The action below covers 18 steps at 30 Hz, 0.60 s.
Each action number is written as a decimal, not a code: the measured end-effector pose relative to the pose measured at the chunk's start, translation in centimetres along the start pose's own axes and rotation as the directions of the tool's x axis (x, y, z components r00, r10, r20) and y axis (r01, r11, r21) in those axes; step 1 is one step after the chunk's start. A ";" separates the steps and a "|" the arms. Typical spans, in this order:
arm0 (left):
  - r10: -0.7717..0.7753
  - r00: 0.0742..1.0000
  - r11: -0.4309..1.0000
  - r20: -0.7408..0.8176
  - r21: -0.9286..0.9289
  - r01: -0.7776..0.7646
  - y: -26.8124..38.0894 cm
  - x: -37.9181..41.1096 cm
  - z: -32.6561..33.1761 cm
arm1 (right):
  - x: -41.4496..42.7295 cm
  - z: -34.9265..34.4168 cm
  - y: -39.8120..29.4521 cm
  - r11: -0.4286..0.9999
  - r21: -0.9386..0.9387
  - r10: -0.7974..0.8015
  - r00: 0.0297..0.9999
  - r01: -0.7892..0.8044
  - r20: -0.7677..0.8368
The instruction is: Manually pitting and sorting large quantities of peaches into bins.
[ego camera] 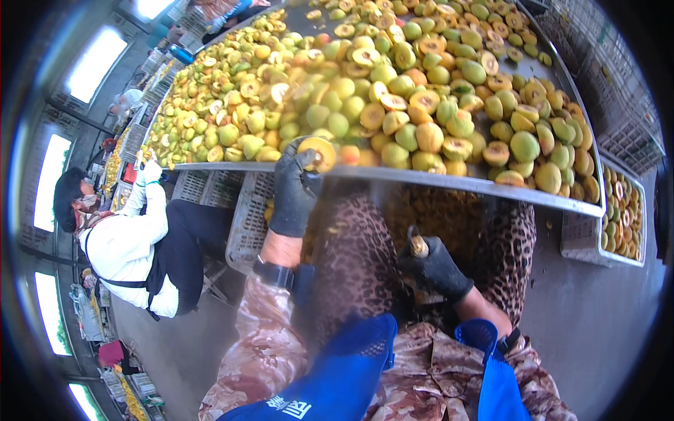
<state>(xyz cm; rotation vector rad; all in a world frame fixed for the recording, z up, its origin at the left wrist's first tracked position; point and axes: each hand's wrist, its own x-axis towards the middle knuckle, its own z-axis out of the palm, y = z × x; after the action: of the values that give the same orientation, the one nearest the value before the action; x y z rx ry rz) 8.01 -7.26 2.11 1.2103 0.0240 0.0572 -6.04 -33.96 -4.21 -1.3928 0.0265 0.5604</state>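
Note:
My left hand (295, 192), in a dark work glove, is raised at the near edge of the metal table. Between its thumb and fingers is a halved yellow stone fruit (327, 152), probably a peach, its cut face partly showing. Lower down, over my lap, my right hand (439, 268) wears a similar glove. It grips a small hand tool (418, 243) with a pale handle end and a curved metal loop; the fist hides the rest. Heaped halves of yellow-green fruit (429, 137) lie just beyond both hands.
The metal table's raised rim (474, 192) runs across in front of me. Under it stand a grey plastic crate (247, 221) and fruit between my knees (437, 216). A fruit-filled crate (579, 237) is at right. A co-worker (126, 247) sits close on the left.

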 end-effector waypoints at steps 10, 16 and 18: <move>-0.154 0.969 0.988 0.192 0.059 0.145 -4.3 -11.9 8.9 | 1.0 1.2 0.8 0.979 -0.109 -0.191 0.967 0.175 -0.169; 0.042 0.959 0.906 0.281 0.394 -0.155 -4.2 -13.0 11.8 | 0.2 0.6 0.9 0.991 -0.040 -0.133 0.969 0.127 -0.210; 0.099 0.941 0.838 0.322 0.484 -0.254 -4.5 -13.1 12.4 | 0.8 0.9 1.6 0.929 -0.201 -0.350 0.912 0.310 -0.214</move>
<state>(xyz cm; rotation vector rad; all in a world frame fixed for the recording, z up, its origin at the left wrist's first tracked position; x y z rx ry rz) -4.31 -21.21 2.17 1.7561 -0.3512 0.0392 -6.21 -32.70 -5.76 -1.5795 -0.0565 0.1041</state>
